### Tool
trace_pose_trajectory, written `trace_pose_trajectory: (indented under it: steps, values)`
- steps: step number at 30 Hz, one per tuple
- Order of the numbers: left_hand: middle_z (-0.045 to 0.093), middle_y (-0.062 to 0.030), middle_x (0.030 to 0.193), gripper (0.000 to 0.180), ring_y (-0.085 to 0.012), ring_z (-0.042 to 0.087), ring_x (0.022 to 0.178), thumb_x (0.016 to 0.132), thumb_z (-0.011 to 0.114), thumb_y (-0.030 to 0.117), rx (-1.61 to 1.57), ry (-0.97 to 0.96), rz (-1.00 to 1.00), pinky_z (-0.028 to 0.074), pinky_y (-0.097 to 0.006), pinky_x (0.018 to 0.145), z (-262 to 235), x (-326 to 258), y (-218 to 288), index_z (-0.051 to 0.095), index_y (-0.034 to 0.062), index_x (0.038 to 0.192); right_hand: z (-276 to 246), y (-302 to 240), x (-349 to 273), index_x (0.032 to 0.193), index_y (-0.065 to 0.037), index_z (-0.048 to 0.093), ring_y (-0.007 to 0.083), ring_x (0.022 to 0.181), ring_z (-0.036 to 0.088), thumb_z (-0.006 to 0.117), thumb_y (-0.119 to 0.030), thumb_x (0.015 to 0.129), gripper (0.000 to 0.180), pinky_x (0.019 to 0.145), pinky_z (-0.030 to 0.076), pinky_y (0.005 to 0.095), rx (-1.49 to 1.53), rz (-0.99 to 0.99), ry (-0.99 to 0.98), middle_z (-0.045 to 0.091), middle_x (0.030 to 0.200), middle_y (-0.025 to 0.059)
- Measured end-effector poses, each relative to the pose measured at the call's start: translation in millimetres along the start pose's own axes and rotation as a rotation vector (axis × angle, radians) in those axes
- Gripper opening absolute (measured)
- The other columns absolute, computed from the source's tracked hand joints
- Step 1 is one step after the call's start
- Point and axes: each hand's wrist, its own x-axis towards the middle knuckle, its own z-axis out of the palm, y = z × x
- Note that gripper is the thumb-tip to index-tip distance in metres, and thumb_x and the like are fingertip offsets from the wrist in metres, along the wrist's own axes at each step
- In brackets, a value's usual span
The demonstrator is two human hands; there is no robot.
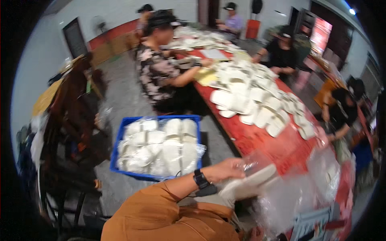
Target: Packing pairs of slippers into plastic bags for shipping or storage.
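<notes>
My left hand (226, 169), with a dark watch on its wrist, reaches over the near edge of the table. Its fingers are closed on a clear plastic bag (257, 162). Just under the bag and next to my fingertips lies a pale slipper (259, 176), blurred by motion; whether it is inside the bag I cannot make out. My right hand does not show. More clear plastic bags (289, 197) are heaped at the near right.
White slippers (237, 96) are piled along the long red table (257, 142). On the floor at left, a blue crate (114, 154) holds bagged slippers. Stacked dark furniture (68, 120) stands farther left. Several people sit around the table, one (161, 68) in a floral top. A grey plastic rack-like object (313, 225) is near right.
</notes>
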Motion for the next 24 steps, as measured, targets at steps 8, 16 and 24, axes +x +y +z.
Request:
trace_pose_trajectory:
  steps: [8,16,24]
  values:
    - [0.051,-0.0108,0.073,0.017,-0.0284,0.053,0.068,0.073,0.056,-0.011,1.301,0.846,0.769,0.043,-0.034,0.060,-106,-127,140,0.056,0.0032,0.081,26,-28,9,0.101,0.000,0.064,0.0289,0.080,0.060,0.067,-0.030,0.091,0.032,0.073,0.050,0.0424,-0.514,-0.233,0.074,0.066,0.088,0.0140]
    - [0.066,-0.0185,0.082,0.007,-0.0407,0.063,0.082,0.076,0.058,0.008,1.473,1.082,-0.218,0.048,-0.049,0.070,-306,-211,-72,0.064,0.0078,0.079,34,-22,13,0.110,0.001,0.068,0.0361,0.093,0.062,0.067,-0.032,0.090,0.037,0.083,0.050,0.0446,-0.511,-0.285,0.073,0.068,0.100,0.0201]
    - [0.070,-0.0135,0.102,0.017,-0.0319,0.066,0.099,0.083,0.058,0.014,1.837,1.054,-0.742,0.047,-0.047,0.088,-333,-270,-129,0.072,0.0142,0.093,10,36,26,0.112,0.001,0.067,0.0269,0.080,0.062,0.064,-0.012,0.093,0.023,0.071,0.050,0.0382,-0.326,-0.084,-0.046,0.066,0.094,0.0169]
